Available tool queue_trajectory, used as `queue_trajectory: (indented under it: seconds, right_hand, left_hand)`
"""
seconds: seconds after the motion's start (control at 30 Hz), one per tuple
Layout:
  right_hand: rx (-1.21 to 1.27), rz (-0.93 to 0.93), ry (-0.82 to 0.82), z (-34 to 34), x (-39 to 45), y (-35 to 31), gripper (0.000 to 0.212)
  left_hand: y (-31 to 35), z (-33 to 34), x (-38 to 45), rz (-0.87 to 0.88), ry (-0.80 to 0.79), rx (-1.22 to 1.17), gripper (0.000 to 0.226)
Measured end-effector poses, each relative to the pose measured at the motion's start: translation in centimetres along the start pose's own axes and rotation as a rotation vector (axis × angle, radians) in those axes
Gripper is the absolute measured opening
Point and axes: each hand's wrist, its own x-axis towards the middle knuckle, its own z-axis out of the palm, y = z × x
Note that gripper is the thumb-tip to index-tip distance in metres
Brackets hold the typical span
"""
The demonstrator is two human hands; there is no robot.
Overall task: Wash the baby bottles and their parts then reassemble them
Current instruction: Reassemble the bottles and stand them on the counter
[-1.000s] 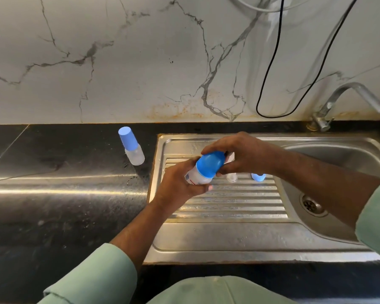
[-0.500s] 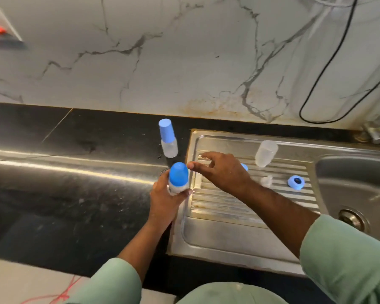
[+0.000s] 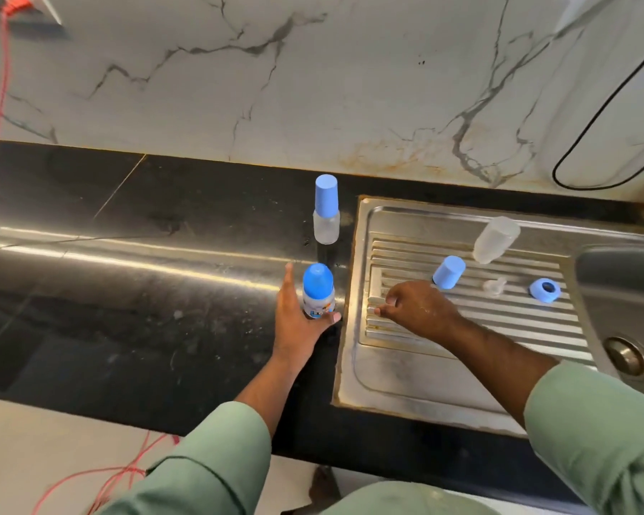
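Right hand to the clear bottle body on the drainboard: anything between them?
Yes. The loose blue cap stands on the drainboard just past the right hand, roughly in line with the clear bottle body. The nipple and blue ring lie off to the side.

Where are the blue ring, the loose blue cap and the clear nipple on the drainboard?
blue ring [image 3: 545,290]: head view, on its rim.
loose blue cap [image 3: 449,272]: head view, its side.
clear nipple [image 3: 494,285]: head view, its middle.
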Motion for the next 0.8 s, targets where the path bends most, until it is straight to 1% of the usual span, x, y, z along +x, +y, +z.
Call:
queue_trajectory:
  seconds: [0.03, 0.07, 0.1, 0.13, 0.17, 0.2, 0.23, 0.3, 0.43, 0.53, 0.6, 0.67, 0.73, 0.8]
  right_hand:
    - [0.007, 0.013, 0.001, 0.1, -0.3, 0.5, 0.032]
    - [0.011, 0.029, 0.006, 0.1, -0.6, 1.0, 0.031]
    - [0.016, 0.052, 0.015, 0.1, -0.9, 1.8, 0.03]
    - [0.013, 0.077, 0.015, 0.0, -1.4, 2.4, 0.03]
    - [0.014, 0.1, 0.013, -0.1, -1.8, 3.2, 0.03]
    - [0.018, 0.13, 0.017, -0.3, -2.4, 4.1, 0.029]
    - [0.021, 0.151, 0.022, -0.5, -2.8, 4.9, 0.027]
    - [0.023, 0.208, 0.037, -1.3, -3.8, 6.9, 0.022]
    - [0.024, 0.28, 0.077, -3.8, -5.0, 10.9, 0.011]
    - [0.033, 0.308, 0.174, -6.1, -5.3, 14.4, 0.019]
    - [0.028, 0.292, 0.252, -7.7, -5.4, 17.7, 0.023]
    - [0.051, 0.276, 0.315, -9.1, -5.4, 20.5, 0.024]
    - [0.08, 0.276, 0.319, -10.5, -5.1, 23.6, 0.025]
    - [0.078, 0.235, 0.26, -11.0, -4.0, 26.3, 0.041]
  left_hand:
    - [0.0, 0.1, -1.1, -0.015, 0.101, 0.088, 0.105]
    - [0.2, 0.2, -2.6, 0.033, 0.22, 0.21, 0.101]
    - [0.4, 0.7, -4.3, 0.157, 0.303, 0.313, 0.089]
    - [0.6, 1.3, -5.7, 0.31, 0.317, 0.355, 0.075]
    - [1.0, 2.1, -6.7, 0.438, 0.265, 0.345, 0.062]
    - [1.2, 3.4, -7.3, 0.522, 0.17, 0.32, 0.053]
    - [1.7, 4.3, -7.3, 0.561, 0.075, 0.307, 0.046]
    - [3.1, 6.8, -6.4, 0.525, -0.085, 0.296, 0.042]
    - [6.4, 12.0, -3.6, 0.416, -0.303, 0.375, 0.044]
    - [8.8, 16.4, -2.3, 0.392, -0.48, 0.416, 0.04]
    - [10.2, 19.9, -1.7, 0.348, -0.56, 0.473, 0.04]
    - [11.0, 23.0, -0.9, 0.3, -0.588, 0.518, 0.045]
    - [11.9, 26.3, -0.3, 0.235, -0.561, 0.519, 0.047]
    - [12.5, 28.8, 0.3, 0.132, -0.501, 0.484, 0.045]
